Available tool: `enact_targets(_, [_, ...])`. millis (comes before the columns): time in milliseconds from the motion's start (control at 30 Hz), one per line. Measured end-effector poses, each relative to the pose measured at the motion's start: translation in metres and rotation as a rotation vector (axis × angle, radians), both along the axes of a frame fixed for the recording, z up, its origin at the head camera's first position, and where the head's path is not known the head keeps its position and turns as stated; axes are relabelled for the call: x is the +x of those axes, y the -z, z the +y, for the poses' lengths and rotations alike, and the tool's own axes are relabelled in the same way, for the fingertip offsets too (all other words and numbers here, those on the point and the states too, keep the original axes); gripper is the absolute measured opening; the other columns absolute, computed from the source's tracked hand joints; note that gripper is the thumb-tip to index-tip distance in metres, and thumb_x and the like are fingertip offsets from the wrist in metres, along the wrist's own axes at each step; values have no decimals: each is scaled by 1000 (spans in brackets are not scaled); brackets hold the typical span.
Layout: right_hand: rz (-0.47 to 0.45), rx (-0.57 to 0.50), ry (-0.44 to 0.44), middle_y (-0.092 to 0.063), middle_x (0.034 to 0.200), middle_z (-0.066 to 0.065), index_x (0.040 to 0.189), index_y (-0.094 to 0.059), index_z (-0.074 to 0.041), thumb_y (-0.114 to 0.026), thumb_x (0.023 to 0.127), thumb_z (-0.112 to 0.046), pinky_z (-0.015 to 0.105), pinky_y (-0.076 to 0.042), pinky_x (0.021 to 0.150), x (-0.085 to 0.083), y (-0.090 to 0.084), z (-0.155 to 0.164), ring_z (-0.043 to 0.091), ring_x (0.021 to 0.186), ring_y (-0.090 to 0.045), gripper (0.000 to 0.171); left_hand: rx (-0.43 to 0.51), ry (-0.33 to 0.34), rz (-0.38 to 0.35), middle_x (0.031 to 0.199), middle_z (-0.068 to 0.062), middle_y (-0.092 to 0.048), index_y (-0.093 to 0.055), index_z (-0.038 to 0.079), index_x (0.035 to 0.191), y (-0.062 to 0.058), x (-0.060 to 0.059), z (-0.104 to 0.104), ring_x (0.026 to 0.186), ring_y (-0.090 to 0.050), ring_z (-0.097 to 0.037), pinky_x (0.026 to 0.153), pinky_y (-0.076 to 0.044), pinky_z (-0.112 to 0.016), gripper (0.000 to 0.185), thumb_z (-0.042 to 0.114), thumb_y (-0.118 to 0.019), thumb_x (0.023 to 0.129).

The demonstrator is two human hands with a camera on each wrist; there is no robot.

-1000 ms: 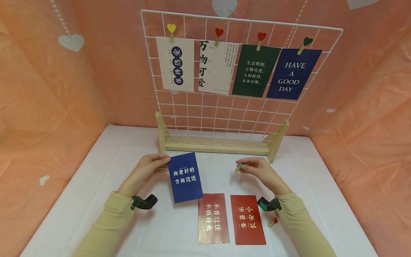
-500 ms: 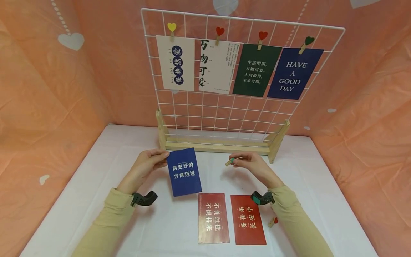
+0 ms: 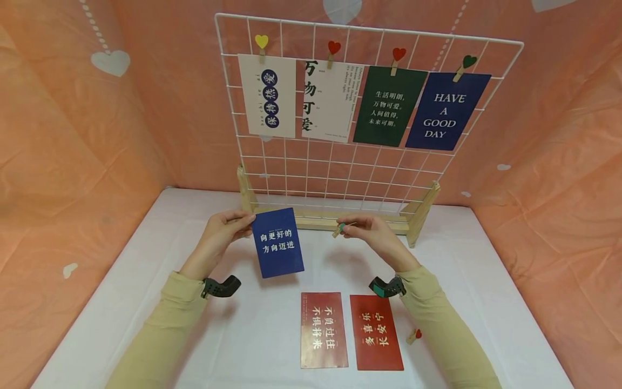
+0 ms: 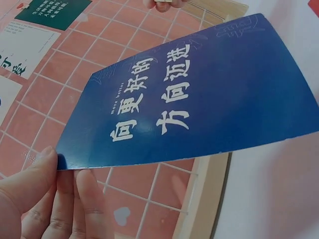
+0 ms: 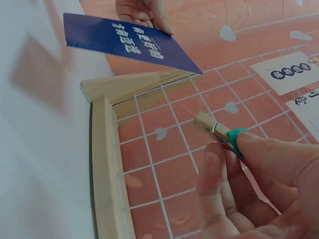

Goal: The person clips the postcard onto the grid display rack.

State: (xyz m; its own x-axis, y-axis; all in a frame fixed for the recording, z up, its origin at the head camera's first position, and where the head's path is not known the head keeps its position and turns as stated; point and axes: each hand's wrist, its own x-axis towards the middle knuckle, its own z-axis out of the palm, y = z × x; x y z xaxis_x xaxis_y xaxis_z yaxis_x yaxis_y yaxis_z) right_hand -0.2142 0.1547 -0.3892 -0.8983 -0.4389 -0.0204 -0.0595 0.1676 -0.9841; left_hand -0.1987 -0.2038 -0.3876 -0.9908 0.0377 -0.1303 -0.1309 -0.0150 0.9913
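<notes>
My left hand (image 3: pixel 218 237) pinches a blue card (image 3: pixel 278 243) with white Chinese lettering by its upper left corner, thumb in front. The card hangs above the table, its top overlapping the stand's wooden base in the head view. Between the thumb and fingers of my right hand (image 3: pixel 376 237) is a small wooden clothespin (image 5: pixel 219 130) with a green piece on its end, its tip pointing toward the card's side. Behind both hands rises a white wire grid (image 3: pixel 335 183) in a wooden stand (image 3: pixel 311 222).
Two cream-white cards, a green card (image 3: pixel 390 106) and a blue "HAVE A GOOD DAY" card (image 3: pixel 447 112) hang on the grid by heart clothespins. Two red cards (image 3: pixel 324 330) lie on the white table (image 3: pixel 252 335). A red-heart clothespin (image 3: pixel 414 336) lies to their right.
My left hand has carried the blue card up and away from me toward the grid. My right hand has moved forward and left with the clothespin, now closer to the card.
</notes>
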Motion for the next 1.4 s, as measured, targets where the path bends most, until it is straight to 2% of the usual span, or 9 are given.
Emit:
enact_targets(167, [11, 12, 16, -66, 114, 9, 120, -66, -7, -68, 91, -23, 40, -45, 99, -3, -5, -7, 29, 106, -61, 33, -2, -17, 18, 87, 3, -68, -57, -8, 118, -5, -6, 3, 75, -65, -8, 80, -55, -25, 41, 20, -69, 90])
enact_targets(433, [32, 2, 20, -66, 111, 10, 117, -66, -6, -67, 92, -20, 38, -48, 96, -10, -12, -18, 35, 109, -59, 29, -10, -46, 93, 88, 4, -69, -59, -8, 118, -13, -16, 6, 75, -66, -9, 77, -55, -23, 39, 18, -68, 91])
enact_targets(633, [52, 8, 14, -65, 113, 8, 120, -64, -3, -65, 93, -20, 38, -47, 96, -17, -19, -27, 28, 106, -60, 33, 14, -75, 121, 86, 4, -68, -59, -10, 116, -17, -21, 7, 73, -65, -8, 74, -56, -22, 38, 15, -69, 90])
enact_targets(867, [68, -27, 9, -63, 118, 7, 118, -64, -4, -66, 92, -20, 45, -42, 101, -21, -30, -38, 26, 109, -58, 31, 14, -90, 133, 88, 1, -67, -62, -5, 112, -19, -26, 8, 75, -66, -10, 75, -56, -23, 33, 18, -69, 89])
enact_targets(1033, [95, -26, 19, -64, 114, 8, 116, -65, -5, -66, 92, -19, 39, -47, 96, -26, -37, -48, 32, 107, -59, 28, 37, -122, 163, 86, -1, -68, -66, -2, 107, -22, -33, 9, 73, -65, -13, 75, -56, -25, 27, 17, -70, 88])
enact_targets(1167, [127, -26, 30, -65, 111, 8, 114, -67, -8, -65, 93, -19, 38, -48, 93, -29, -42, -55, 35, 107, -58, 24, 53, -150, 197, 84, 0, -68, -65, -5, 107, -25, -39, 9, 71, -65, -12, 75, -57, -27, 29, 16, -71, 87])
enact_targets(1400, [135, -83, 26, -66, 110, 9, 115, -66, -5, -64, 93, -16, 39, -47, 97, -33, -45, -66, 31, 108, -58, 24, 3, -190, 235, 87, 0, -68, -67, -2, 107, -30, -47, 9, 74, -65, -12, 76, -56, -28, 28, 19, -71, 88])
